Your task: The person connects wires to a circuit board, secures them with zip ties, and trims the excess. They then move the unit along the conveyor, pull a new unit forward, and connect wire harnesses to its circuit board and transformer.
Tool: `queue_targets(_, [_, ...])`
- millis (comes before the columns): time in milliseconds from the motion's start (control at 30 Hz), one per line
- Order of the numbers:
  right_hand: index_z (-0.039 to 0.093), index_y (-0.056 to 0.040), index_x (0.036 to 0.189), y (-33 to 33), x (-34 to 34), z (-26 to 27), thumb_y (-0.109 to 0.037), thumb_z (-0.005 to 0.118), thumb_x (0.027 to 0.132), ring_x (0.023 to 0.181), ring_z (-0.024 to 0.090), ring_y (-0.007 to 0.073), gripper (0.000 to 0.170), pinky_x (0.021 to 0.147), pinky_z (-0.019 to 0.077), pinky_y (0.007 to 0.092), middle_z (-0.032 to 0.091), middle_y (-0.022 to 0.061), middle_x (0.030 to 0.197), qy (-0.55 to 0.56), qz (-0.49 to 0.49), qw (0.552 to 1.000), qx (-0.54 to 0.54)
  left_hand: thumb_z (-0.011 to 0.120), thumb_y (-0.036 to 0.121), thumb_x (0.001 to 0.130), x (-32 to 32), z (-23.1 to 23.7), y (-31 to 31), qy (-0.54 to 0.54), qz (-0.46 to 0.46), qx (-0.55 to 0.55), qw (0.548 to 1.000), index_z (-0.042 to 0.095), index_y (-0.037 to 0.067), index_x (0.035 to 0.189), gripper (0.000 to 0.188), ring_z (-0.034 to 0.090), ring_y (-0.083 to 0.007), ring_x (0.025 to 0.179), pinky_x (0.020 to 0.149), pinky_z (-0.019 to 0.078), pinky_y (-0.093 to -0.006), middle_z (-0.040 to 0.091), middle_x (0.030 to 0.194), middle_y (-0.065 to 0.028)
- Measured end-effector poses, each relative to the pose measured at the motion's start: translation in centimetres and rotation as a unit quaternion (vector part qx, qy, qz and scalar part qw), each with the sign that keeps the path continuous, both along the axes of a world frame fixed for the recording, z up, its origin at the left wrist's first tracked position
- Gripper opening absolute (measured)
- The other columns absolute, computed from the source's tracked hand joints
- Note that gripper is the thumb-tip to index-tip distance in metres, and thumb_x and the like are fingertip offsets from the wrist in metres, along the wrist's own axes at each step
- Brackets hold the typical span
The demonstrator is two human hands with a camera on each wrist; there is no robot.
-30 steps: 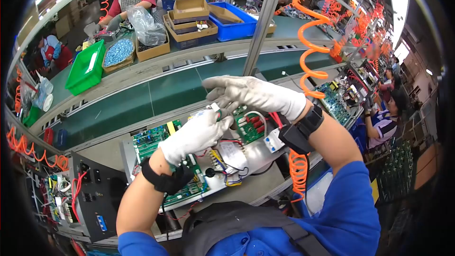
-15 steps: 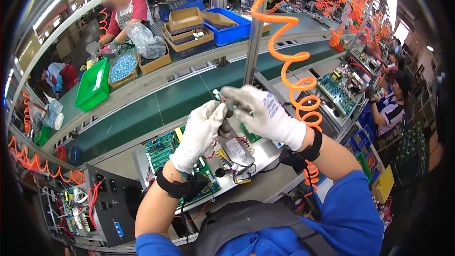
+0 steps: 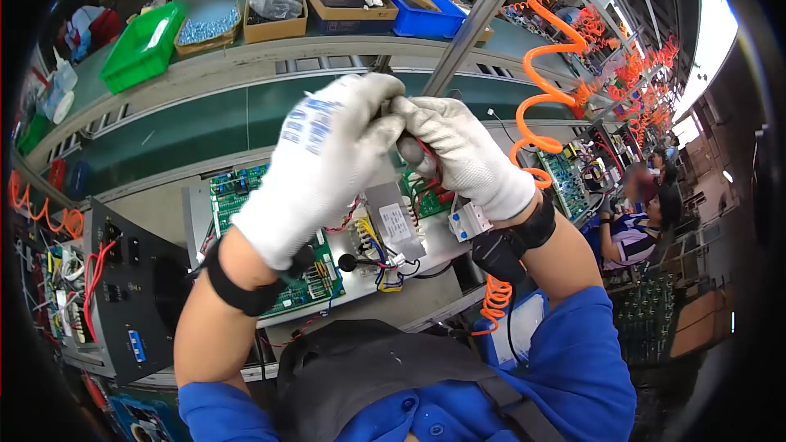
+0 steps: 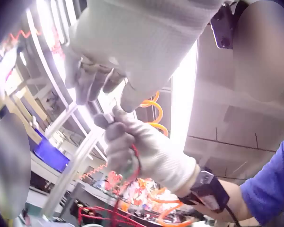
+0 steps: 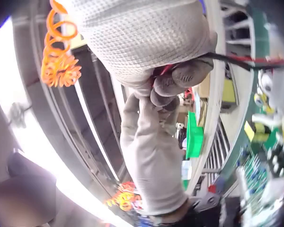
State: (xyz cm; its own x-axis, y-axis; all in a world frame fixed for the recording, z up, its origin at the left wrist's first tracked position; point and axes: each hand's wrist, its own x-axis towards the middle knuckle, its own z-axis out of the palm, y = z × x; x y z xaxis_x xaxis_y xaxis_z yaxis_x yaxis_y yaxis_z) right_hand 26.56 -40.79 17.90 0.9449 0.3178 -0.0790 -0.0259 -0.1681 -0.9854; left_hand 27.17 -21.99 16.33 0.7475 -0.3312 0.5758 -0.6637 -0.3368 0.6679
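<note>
In the head view my gloved right hand (image 3: 463, 143) curls its fingers around red and black wires (image 5: 227, 57), which trail away toward the bench in the right wrist view. A small white piece (image 4: 109, 116) shows at its thumb and forefinger in the left wrist view. My gloved left hand (image 3: 323, 151) meets it, thumb and bent forefinger right at the right hand's fingertips; I cannot tell what these pinch. Both hands are raised above an open metal chassis with a green circuit board (image 3: 237, 188), a labelled grey module (image 3: 395, 221) and a white breaker-like block (image 3: 470, 221).
A dark panelled unit (image 3: 135, 295) stands at the left. Behind runs a green conveyor (image 3: 196, 127), with a green bin (image 3: 143, 49), cardboard boxes (image 3: 352, 0) and a blue bin (image 3: 434, 12) beyond. An orange coiled hose (image 3: 544, 57) hangs near the right hand. Other people work at the right.
Both hands have come up closer to the head camera, and the right fingers, straighter a second ago, have curled in. The white connector at the fingertips is now hidden in the head view.
</note>
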Motion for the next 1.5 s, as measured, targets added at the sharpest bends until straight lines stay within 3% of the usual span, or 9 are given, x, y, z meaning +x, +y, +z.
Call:
queue_targets(100, [0.067, -0.0084, 0.091, 1.5, -0.1, -0.5, -0.043, 0.06, 0.096, 0.052, 0.039, 0.0003, 0.035, 0.047, 0.0272, 0.0181, 0.05, -0.0076, 0.064, 0.097, 0.082, 0.989, 0.082, 0.067, 0.006, 0.084, -0.2, 0.9, 3.4, 0.252, -0.146, -0.102, 0.951, 0.06, -0.001, 0.115, 0.033, 0.062, -0.0129, 0.093, 0.083, 0.0499, -0.0272, 0.065, 0.101, -0.005])
queue_targets(167, [0.066, -0.0076, 0.095, 1.9, -0.3, -0.6, -0.044, 0.06, 0.096, 0.053, 0.041, 0.0002, 0.037, 0.047, 0.0285, 0.0177, 0.052, -0.0077, 0.065, 0.121, 0.14, 0.977, 0.109, 0.068, 0.006, 0.084, -0.4, 0.5, 4.3, 0.273, -0.164, -0.125, 0.94, 0.06, -0.003, 0.113, 0.032, 0.061, -0.0112, 0.091, 0.082, 0.0499, -0.026, 0.064, 0.101, -0.0037])
queue_targets(233, [0.065, -0.005, 0.098, 3.0, -1.2, 0.7, -0.041, 0.059, 0.097, 0.055, 0.044, 0.0009, 0.036, 0.049, 0.0332, 0.0179, 0.057, -0.0053, 0.07, 0.086, 0.107, 0.99, 0.021, 0.069, 0.005, 0.083, -0.1, -0.3, 4.9, 0.357, -0.245, -0.212, 0.876, 0.059, -0.004, 0.114, 0.034, 0.06, -0.0096, 0.089, 0.08, 0.0492, -0.024, 0.064, 0.101, -0.0049])
queue_targets(333, [0.066, -0.0001, 0.097, 0.3, 2.0, 2.3, -0.032, 0.063, 0.094, 0.066, 0.058, 0.0042, 0.032, 0.054, 0.043, 0.0208, 0.062, -0.0005, 0.075, 0.03, 0.176, 0.961, -0.212, 0.066, 0.012, 0.088, 1.3, -3.5, 4.1, 0.33, -0.183, -0.23, 0.897, 0.055, -0.006, 0.121, 0.04, 0.062, -0.0119, 0.089, 0.082, 0.05, -0.0253, 0.063, 0.104, -0.007])
queue_targets(433, [0.068, -0.0032, 0.102, -3.3, 5.3, -1.8, -0.017, 0.062, 0.085, 0.071, 0.064, 0.0278, 0.023, 0.068, 0.0505, 0.0365, 0.065, 0.0138, 0.079, -0.116, 0.269, 0.79, -0.538, 0.06, 0.022, 0.093, 1.3, -5.7, 5.7, 0.297, -0.067, -0.175, 0.936, 0.054, -0.006, 0.125, 0.043, 0.064, -0.0156, 0.096, 0.086, 0.0508, -0.0278, 0.063, 0.11, -0.0113])
queue_targets(500, [0.068, -0.0062, 0.104, -7.0, 6.1, -7.7, -0.018, 0.06, 0.087, 0.08, 0.065, 0.035, 0.022, 0.072, 0.0509, 0.0418, 0.068, 0.0145, 0.086, -0.129, 0.317, 0.697, -0.63, 0.061, 0.015, 0.092, -0.7, -7.2, 9.0, 0.357, 0.025, -0.142, 0.923, 0.061, -0.004, 0.117, 0.032, 0.063, -0.0148, 0.094, 0.085, 0.0497, -0.0279, 0.065, 0.106, -0.0104])
queue_targets(667, [0.066, -0.0054, 0.094, -5.5, 6.7, -9.4, -0.015, 0.059, 0.084, 0.078, 0.068, 0.0323, 0.016, 0.064, 0.0534, 0.0425, 0.068, 0.0134, 0.08, -0.22, 0.345, 0.606, -0.682, 0.057, 0.011, 0.092, -6.1, -12.1, 13.3, 0.406, 0.137, -0.068, 0.901, 0.057, -0.007, 0.122, 0.035, 0.061, -0.0114, 0.086, 0.081, 0.0502, -0.0246, 0.065, 0.099, -0.0083])
queue_targets(1233, [0.062, -0.0085, 0.099, -6.6, 6.0, -9.2, -0.02, 0.06, 0.087, 0.081, 0.066, 0.0328, 0.017, 0.069, 0.05, 0.0422, 0.067, 0.0118, 0.082, -0.166, 0.317, 0.642, -0.678, 0.057, 0.001, 0.081, -8.3, -14.3, 14.4, 0.353, 0.144, -0.049, 0.923, 0.063, -0.005, 0.11, 0.03, 0.062, -0.0129, 0.078, 0.076, 0.0482, -0.0266, 0.065, 0.092, -0.0103])
queue_targets(1500, [0.062, -0.007, 0.099, -6.7, 6.3, -9.4, -0.015, 0.061, 0.083, 0.079, 0.067, 0.0331, 0.018, 0.068, 0.0507, 0.0425, 0.067, 0.0133, 0.081, -0.178, 0.321, 0.634, -0.681, 0.055, 0.002, 0.086, -8.5, -14.7, 14.6, 0.371, 0.132, -0.028, 0.919, 0.061, -0.005, 0.116, 0.031, 0.062, -0.0139, 0.092, 0.084, 0.0487, -0.026, 0.066, 0.101, -0.011])
